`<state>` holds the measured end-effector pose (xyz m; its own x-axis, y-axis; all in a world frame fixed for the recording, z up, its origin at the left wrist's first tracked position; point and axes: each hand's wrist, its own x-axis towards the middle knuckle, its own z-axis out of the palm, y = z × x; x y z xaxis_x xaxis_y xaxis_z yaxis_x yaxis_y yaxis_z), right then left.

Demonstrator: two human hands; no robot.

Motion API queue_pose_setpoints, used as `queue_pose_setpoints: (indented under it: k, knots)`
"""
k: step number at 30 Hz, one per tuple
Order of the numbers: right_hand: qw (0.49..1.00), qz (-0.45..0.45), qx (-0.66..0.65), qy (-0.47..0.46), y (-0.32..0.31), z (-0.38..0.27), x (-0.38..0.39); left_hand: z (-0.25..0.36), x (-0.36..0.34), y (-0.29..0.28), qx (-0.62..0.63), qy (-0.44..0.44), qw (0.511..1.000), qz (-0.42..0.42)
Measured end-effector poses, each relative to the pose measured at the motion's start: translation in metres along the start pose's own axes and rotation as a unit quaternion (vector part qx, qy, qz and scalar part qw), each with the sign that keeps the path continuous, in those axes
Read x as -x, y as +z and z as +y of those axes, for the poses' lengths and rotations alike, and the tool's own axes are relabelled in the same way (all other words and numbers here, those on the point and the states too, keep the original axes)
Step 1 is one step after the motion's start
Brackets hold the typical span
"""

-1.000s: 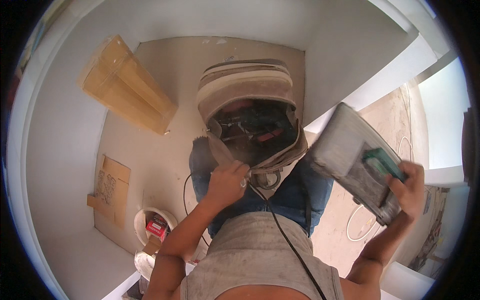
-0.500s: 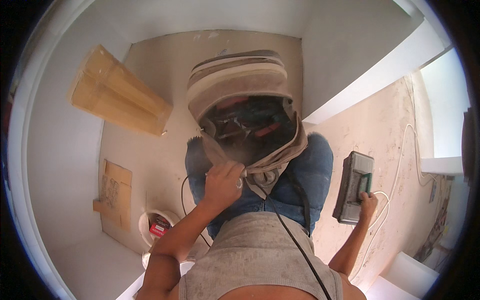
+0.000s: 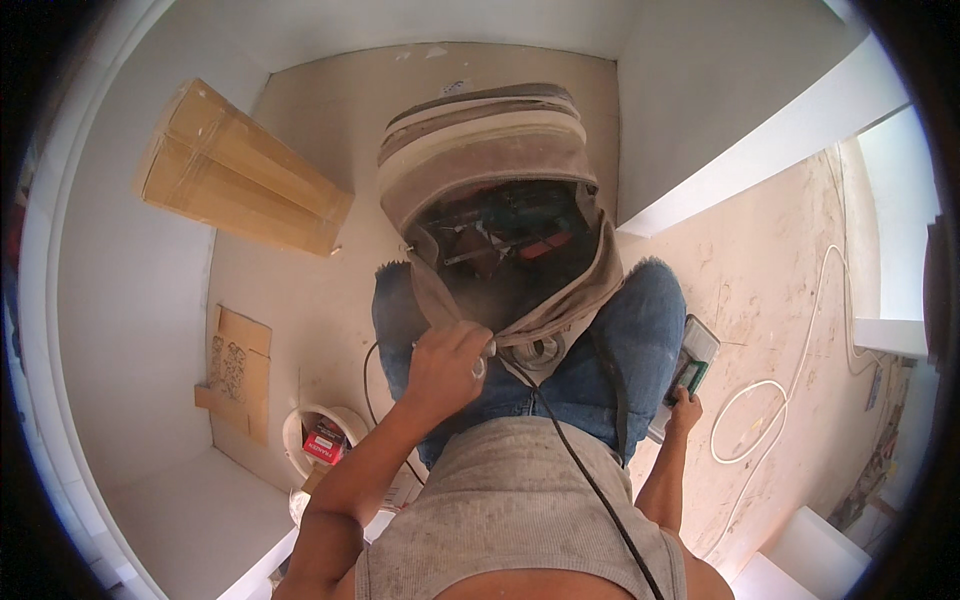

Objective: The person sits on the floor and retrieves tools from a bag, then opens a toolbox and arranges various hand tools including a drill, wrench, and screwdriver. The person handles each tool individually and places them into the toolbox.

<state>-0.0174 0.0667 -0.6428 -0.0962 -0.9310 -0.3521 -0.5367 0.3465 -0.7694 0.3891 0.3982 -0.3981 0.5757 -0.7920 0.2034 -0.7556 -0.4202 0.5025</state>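
Note:
An open brown cloth bag (image 3: 480,150) full of dark tools lies in front of my knees, over my jeans. My left hand (image 3: 450,365) is closed on its front edge, with a shiny metal piece showing by the fingers. A black cord (image 3: 560,450) runs from there down across my grey top. On my right, low beside my knee, my right hand (image 3: 686,405) grips the green handle of a grey plastic case (image 3: 703,335), which my leg partly hides.
A long cardboard box (image 3: 240,170) stands at the left, with flat cardboard (image 3: 235,370) below it. A white bucket (image 3: 300,445) holds a red box (image 3: 325,437). White cable (image 3: 785,395) loops across the right floor. White walls (image 3: 720,120) surround me.
My right hand has lowered the plastic case from in front of me to beside my right knee, then moved it left, partly behind my leg. My left hand stays on the bag.

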Motion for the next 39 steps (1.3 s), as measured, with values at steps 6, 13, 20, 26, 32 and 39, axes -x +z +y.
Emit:
queue_pose_setpoints:
  k: [6, 13, 20, 26, 32, 39]
  knots:
    - [1.000, -0.018, 0.012, -0.022, -0.001, 0.019, 0.000, 0.000, 0.001, -0.001, 0.008, -0.044, 0.998, -0.048]
    - [0.978, -0.126, 0.153, 0.067, -0.014, -0.011, -0.011, 0.002, 0.002, -0.003, 0.019, -0.046, 0.999, -0.008]
    - [0.801, -0.127, 0.453, -0.370, 0.033, -0.235, -0.003, 0.003, 0.016, 0.005, 0.024, -0.096, 0.995, -0.011]
    - [0.678, -0.374, 0.140, -0.617, 0.204, -0.391, 0.126, 0.009, 0.008, 0.016, 0.022, -0.096, 0.995, 0.023]
    - [0.447, -0.478, 0.488, -0.578, 0.398, -0.389, 0.241, 0.005, 0.015, 0.022, -0.017, -0.092, 0.993, 0.079]
    - [0.643, -0.497, 0.274, -0.515, 0.510, -0.277, 0.205, 0.015, 0.017, 0.026, -0.044, -0.092, 0.992, 0.069]
